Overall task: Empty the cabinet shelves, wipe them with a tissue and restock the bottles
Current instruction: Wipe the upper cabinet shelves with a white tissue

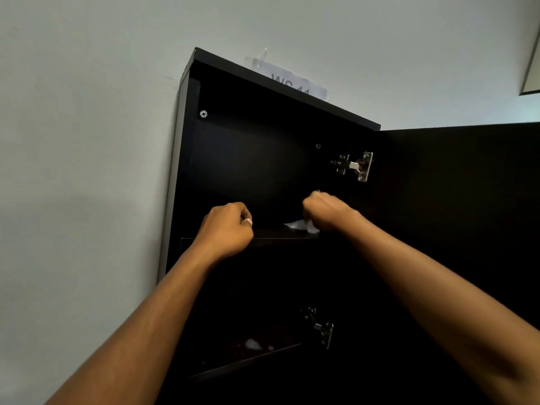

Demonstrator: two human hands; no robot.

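forearms (146,331) are reaching into the black cabinet (248,159); right hand (324,213) is clutching a tissue (299,225) on the upper shelf (274,234), left hand (226,229) is curling at its edge, grip unclear

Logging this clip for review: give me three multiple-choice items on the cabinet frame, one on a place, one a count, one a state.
1. The tissue lies: A on the upper shelf; B on the cabinet top; C in the left hand.
2. Hinges visible: A one; B two; C four.
3. The cabinet door is: A shut; B open; C missing.
1 A, the right hand holds it there. 2 B, one upper, one lower. 3 B, it stands swung out at right.
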